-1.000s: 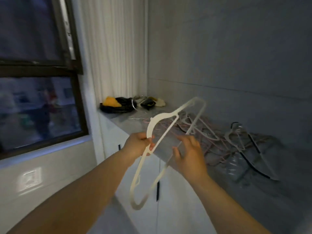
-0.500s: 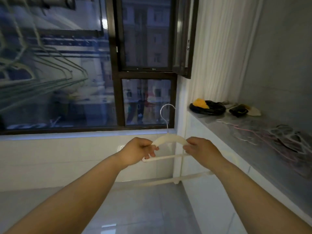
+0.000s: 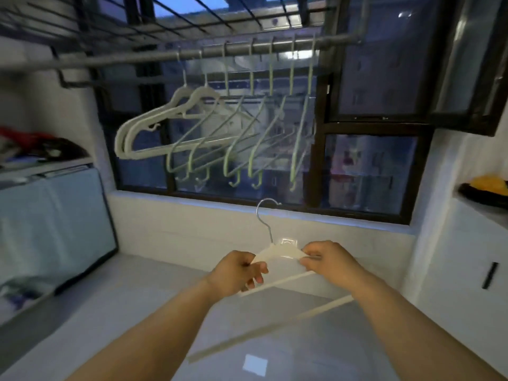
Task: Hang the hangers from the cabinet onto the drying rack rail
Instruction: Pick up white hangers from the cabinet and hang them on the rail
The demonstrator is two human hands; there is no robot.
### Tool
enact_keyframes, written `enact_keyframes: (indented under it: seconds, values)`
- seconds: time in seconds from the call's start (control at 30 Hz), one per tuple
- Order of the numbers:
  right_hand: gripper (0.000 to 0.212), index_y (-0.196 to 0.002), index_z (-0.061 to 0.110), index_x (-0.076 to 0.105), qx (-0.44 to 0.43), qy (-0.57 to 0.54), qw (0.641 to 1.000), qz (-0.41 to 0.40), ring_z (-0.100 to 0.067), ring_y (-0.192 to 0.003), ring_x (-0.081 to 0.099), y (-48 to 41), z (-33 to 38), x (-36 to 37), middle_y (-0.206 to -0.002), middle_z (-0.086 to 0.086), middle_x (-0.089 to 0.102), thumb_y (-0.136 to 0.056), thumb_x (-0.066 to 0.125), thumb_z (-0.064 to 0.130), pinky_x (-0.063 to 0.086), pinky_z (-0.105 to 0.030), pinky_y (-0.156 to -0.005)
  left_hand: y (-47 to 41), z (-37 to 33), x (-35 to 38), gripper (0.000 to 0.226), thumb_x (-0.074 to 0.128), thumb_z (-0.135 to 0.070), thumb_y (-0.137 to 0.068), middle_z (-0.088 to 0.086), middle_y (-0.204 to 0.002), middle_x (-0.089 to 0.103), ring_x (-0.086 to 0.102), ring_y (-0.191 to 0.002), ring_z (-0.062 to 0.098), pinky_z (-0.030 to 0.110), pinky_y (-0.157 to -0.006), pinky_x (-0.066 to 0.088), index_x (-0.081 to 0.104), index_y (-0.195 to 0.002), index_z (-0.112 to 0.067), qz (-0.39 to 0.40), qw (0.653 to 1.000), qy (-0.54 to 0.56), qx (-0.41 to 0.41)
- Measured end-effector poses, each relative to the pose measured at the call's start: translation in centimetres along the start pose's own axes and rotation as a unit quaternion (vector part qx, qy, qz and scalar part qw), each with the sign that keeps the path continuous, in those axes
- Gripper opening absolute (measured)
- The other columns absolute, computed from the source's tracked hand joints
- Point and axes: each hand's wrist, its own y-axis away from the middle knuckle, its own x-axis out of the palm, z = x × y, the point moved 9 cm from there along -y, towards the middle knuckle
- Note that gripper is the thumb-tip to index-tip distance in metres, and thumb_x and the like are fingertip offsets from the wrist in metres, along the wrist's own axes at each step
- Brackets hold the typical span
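I hold a cream hanger (image 3: 277, 254) with a metal hook in front of me, hook pointing up toward the window. My left hand (image 3: 239, 270) pinches its left shoulder and my right hand (image 3: 327, 261) pinches its right shoulder. Its lower bars run down to the right past my right forearm. Overhead, the grey drying rack rail (image 3: 192, 52) crosses the view. Two cream hangers (image 3: 154, 125) and several pale green hangers (image 3: 247, 138) hang from it. My hands are well below the rail. The cabinet (image 3: 467, 243) shows at the right edge.
A dark-framed window (image 3: 368, 166) fills the wall ahead, with a white sill below it. A blue-fronted appliance (image 3: 55, 221) stands at the left with clutter on top. A black and yellow bundle (image 3: 486, 188) lies on the cabinet top at the right. Pale tiles cover the floor.
I have turned away from the cabinet toward the window and looked up, so the rail and its hangers are now in view. Both hands still hold the cream hanger, its hook now upright.
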Motion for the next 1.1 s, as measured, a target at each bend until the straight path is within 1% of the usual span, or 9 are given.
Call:
enact_keyframes:
  seconds: [0.07, 0.2, 0.3, 0.47, 0.6, 0.7, 0.83, 0.93, 1.1]
  values:
    - [0.014, -0.095, 0.015, 0.066, -0.015, 0.020, 0.999, 0.025, -0.026, -0.090, 0.061, -0.7, 3.6, 3.9, -0.090, -0.009, 0.064, -0.089, 0.057, 0.023, 0.046, -0.031, -0.080, 2.4, 2.9, -3.5, 0.028, 0.046, -0.016, -0.094, -0.006, -0.064, 0.058, 0.051, -0.044, -0.001, 0.008, -0.048, 0.043, 0.057, -0.068, -0.021, -0.019, 1.000, 0.005, -0.016]
    - [0.012, -0.094, 0.023, 0.066, -0.058, 0.055, 0.995, 0.061, -0.018, -0.093, 0.056, -1.4, 10.7, 10.0, -0.090, 0.003, 0.061, -0.091, 0.054, 0.026, 0.041, -0.024, -0.078, 6.7, 7.9, -9.7, 0.028, 0.047, -0.017, -0.095, -0.007, -0.064, 0.056, 0.047, -0.035, -0.007, 0.007, -0.043, 0.041, 0.055, -0.068, -0.021, -0.040, 0.998, -0.011, -0.048]
    - [0.028, -0.117, 0.016, 0.062, -0.105, 0.071, 0.990, 0.057, -0.019, -0.111, 0.057, -1.6, 16.6, 12.3, -0.119, -0.002, 0.063, -0.092, 0.053, 0.025, 0.043, -0.025, -0.093, 9.7, 11.2, -14.6, 0.030, 0.046, -0.019, -0.095, -0.009, -0.065, 0.055, 0.050, -0.040, -0.003, 0.008, -0.042, 0.040, 0.053, -0.066, -0.023, -0.068, 0.993, -0.046, -0.079]
    - [0.028, -0.117, 0.016, 0.061, -0.212, 0.114, 0.971, -0.002, -0.022, -0.109, 0.058, -2.6, 27.6, 11.8, -0.119, -0.005, 0.064, -0.094, 0.048, 0.026, 0.044, -0.028, -0.091, 13.0, 13.9, -23.3, 0.030, 0.043, -0.022, -0.096, -0.008, -0.068, 0.055, 0.048, -0.054, 0.005, 0.013, -0.049, 0.041, 0.052, -0.067, -0.023, -0.156, 0.975, -0.107, -0.117]
    - [0.027, -0.115, 0.017, 0.061, -0.287, 0.170, 0.940, -0.077, -0.030, -0.106, 0.058, -3.9, 35.2, 7.4, -0.116, -0.010, 0.065, -0.095, 0.044, 0.023, 0.047, -0.037, -0.090, 13.4, 12.4, -29.9, 0.034, 0.042, -0.020, -0.096, -0.006, -0.064, 0.053, 0.048, -0.055, 0.006, 0.015, -0.047, 0.037, 0.050, -0.063, -0.021, -0.234, 0.958, -0.117, -0.116]
    - [0.028, -0.117, 0.015, 0.059, -0.302, 0.229, 0.914, -0.144, -0.030, -0.108, 0.056, -5.1, 38.3, 1.5, -0.118, -0.011, 0.062, -0.096, 0.042, 0.020, 0.043, -0.035, -0.089, 12.1, 9.1, -33.8, 0.034, 0.040, -0.020, -0.097, -0.004, -0.064, 0.053, 0.046, -0.055, 0.008, 0.017, -0.049, 0.036, 0.051, -0.065, -0.017, -0.277, 0.947, -0.133, -0.091]
    - [0.028, -0.117, 0.015, 0.059, -0.270, 0.267, 0.897, -0.228, -0.029, -0.107, 0.054, -6.8, 39.4, -7.1, -0.120, -0.011, 0.059, -0.096, 0.042, 0.019, 0.042, -0.035, -0.087, 8.6, 4.8, -37.2, 0.028, 0.040, -0.021, -0.097, 0.007, -0.079, 0.061, 0.051, -0.063, 0.016, 0.024, -0.058, 0.041, 0.055, -0.075, -0.010, -0.309, 0.938, -0.150, -0.055]
    - [0.027, -0.117, 0.011, 0.059, -0.230, 0.300, 0.885, -0.273, -0.032, -0.107, 0.054, -8.9, 38.5, -12.1, -0.119, -0.015, 0.059, -0.096, 0.043, 0.018, 0.043, -0.037, -0.091, 4.9, 1.6, -38.7, 0.034, 0.041, -0.023, -0.097, 0.002, -0.066, 0.056, 0.050, -0.060, 0.014, 0.023, -0.057, 0.039, 0.051, -0.064, -0.016, -0.315, 0.933, -0.173, -0.033]
    - [0.035, -0.131, 0.010, 0.048, -0.162, 0.313, 0.893, -0.281, -0.033, -0.120, 0.046, -12.7, 35.6, -17.4, -0.134, -0.016, 0.049, -0.097, 0.042, 0.019, 0.039, -0.037, -0.097, -0.9, -4.1, -40.0, 0.029, 0.043, -0.027, -0.096, 0.002, -0.066, 0.054, 0.050, -0.059, 0.012, 0.021, -0.055, 0.038, 0.052, -0.070, -0.016, -0.321, 0.929, -0.184, 0.005]
